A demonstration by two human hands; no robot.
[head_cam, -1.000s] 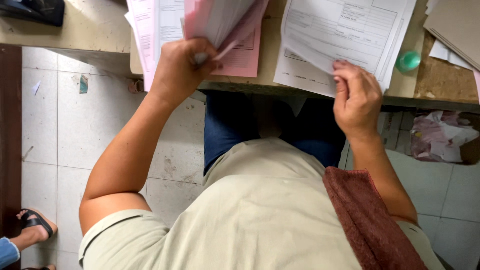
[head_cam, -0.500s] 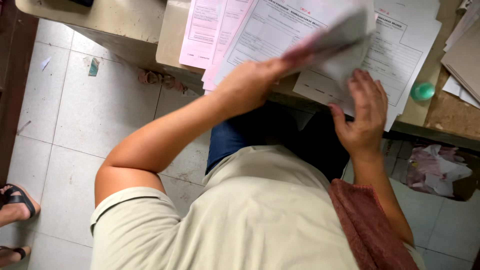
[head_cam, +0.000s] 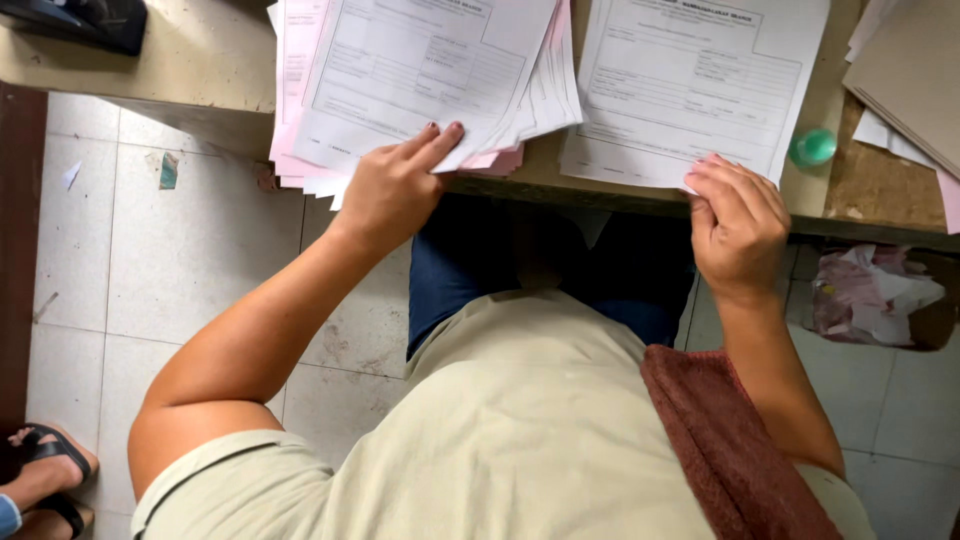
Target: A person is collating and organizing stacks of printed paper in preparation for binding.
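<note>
Looking down from the head view, the left hand (head_cam: 392, 190) lies with fingers stretched out and open on the near edge of the left stack (head_cam: 425, 80), a fanned pile of white forms over pink sheets that juts past the edge of the counter (head_cam: 200, 70). The right hand (head_cam: 738, 225) is curled, its fingertips pinching the lower corner of the right stack (head_cam: 690, 85), white forms that lie flat near the counter's front edge; a sliver of pink shows at that corner, though whether the hand grips one sheet or several is hard to tell. A green cap (head_cam: 813, 147) sits just beside the right stack, and brown folders (head_cam: 905, 75) lie further right. Below the counter a bin (head_cam: 880, 295) holds crumpled paper, and a sandalled foot (head_cam: 45, 480) of another person shows at the left on the tiled floor (head_cam: 130, 260). A reddish cloth (head_cam: 735, 440) hangs over the person's right shoulder.

The risk, as I judge it, lies with the left stack: it overhangs and is loosely fanned, so easing the hand's pressure could let sheets slide to the floor. A sharp tug at the pinched corner could tear or crease it, or knock the cap off.
</note>
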